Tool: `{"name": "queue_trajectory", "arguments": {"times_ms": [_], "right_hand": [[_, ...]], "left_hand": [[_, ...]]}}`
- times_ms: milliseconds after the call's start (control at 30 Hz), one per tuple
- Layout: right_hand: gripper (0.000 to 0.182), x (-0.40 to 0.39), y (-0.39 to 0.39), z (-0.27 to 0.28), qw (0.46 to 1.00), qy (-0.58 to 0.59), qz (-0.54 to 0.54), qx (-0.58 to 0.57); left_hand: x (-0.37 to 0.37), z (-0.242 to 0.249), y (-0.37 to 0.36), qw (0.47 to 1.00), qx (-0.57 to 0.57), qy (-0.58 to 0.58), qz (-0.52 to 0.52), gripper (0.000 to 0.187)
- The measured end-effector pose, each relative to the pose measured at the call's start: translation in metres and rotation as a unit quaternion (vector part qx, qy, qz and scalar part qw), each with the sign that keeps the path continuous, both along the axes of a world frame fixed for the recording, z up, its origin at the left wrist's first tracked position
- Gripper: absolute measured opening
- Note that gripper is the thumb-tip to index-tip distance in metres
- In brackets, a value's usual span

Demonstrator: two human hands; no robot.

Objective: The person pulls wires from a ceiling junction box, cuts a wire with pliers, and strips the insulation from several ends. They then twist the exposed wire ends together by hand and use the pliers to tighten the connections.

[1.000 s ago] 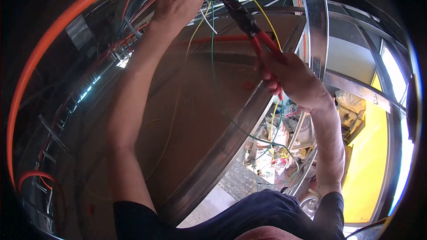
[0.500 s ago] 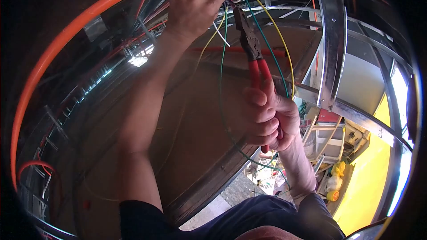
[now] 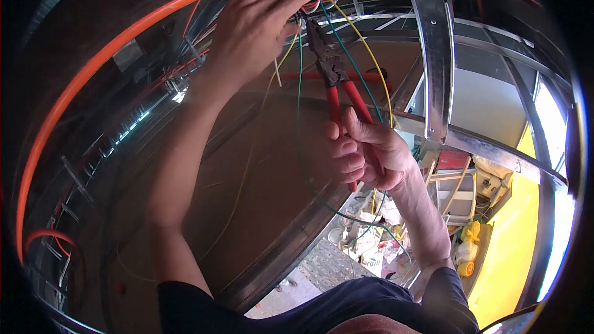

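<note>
My right hand is wrapped round the red handles of a pair of pliers. The handles stand apart, and the dark jaws point up to just below the fingers of my left hand. That hand is closed on a bunch of thin electrical wires near the end of an orange conduit; the gripped part is mostly hidden by the fingers. Red and white wires loop beside its fingertips. A green wire and a yellow wire hang down to the right of the pliers. A short white wire dangles under my left hand.
A vertical metal stud stands close on the right, joined to a cross rail. Behind my arms is a large brown panel. Far below are a wooden ladder-like frame, a yellow board and a littered floor.
The plier handles have spread apart and the jaws have moved slightly left. My left hand has turned and shifted left at the wires. The whole view has shifted a little.
</note>
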State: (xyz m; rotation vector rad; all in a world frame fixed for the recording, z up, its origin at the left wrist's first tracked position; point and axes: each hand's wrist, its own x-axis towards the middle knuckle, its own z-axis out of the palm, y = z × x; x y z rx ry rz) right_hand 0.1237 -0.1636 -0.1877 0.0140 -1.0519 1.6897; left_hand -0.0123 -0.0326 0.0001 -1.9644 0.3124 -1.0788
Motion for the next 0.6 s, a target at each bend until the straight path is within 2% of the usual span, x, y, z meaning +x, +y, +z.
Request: {"name": "queue_trajectory", "arguments": {"times_ms": [67,100,167,233,433,500,533,567,600], "right_hand": [[0.04,0.001,-0.005,0.004,1.0,-0.012,-0.016,-0.022],[0.04,0.002,-0.007,0.005,1.0,-0.011,-0.017,-0.022],[0.036,0.005,-0.009,0.005,0.997,-0.04,-0.054,-0.026],[0.034,0.006,-0.011,0.006,0.996,-0.046,-0.073,-0.029],[0.033,0.008,-0.015,0.01,0.991,-0.084,-0.107,-0.008],[0.036,0.007,-0.015,0.008,0.987,-0.099,-0.126,-0.008],[0.038,0.008,-0.014,0.007,0.986,-0.111,-0.125,0.019],[0.039,0.009,-0.016,0.005,0.981,-0.116,-0.157,0.008],[0.038,0.01,-0.02,0.004,0.976,-0.122,-0.182,0.012]], "left_hand": [[-0.006,-0.007,-0.008,0.994,-0.062,0.079,0.03,0.066],[-0.006,-0.014,-0.016,0.994,-0.062,0.08,0.029,0.066],[-0.001,-0.032,-0.033,0.984,-0.01,0.178,0.004,0.058],[0.006,-0.043,-0.041,0.97,0.045,0.237,0.016,0.043],[0.03,-0.054,-0.034,0.957,0.051,0.285,0.02,0.028],[0.036,-0.062,-0.027,0.965,0.068,0.254,-0.003,0.027],[0.039,-0.063,-0.021,0.966,0.077,0.243,-0.05,0.026],[0.041,-0.062,-0.021,0.961,0.079,0.264,-0.023,0.024],[0.048,-0.063,-0.024,0.963,0.066,0.257,0.038,0.014]]}}
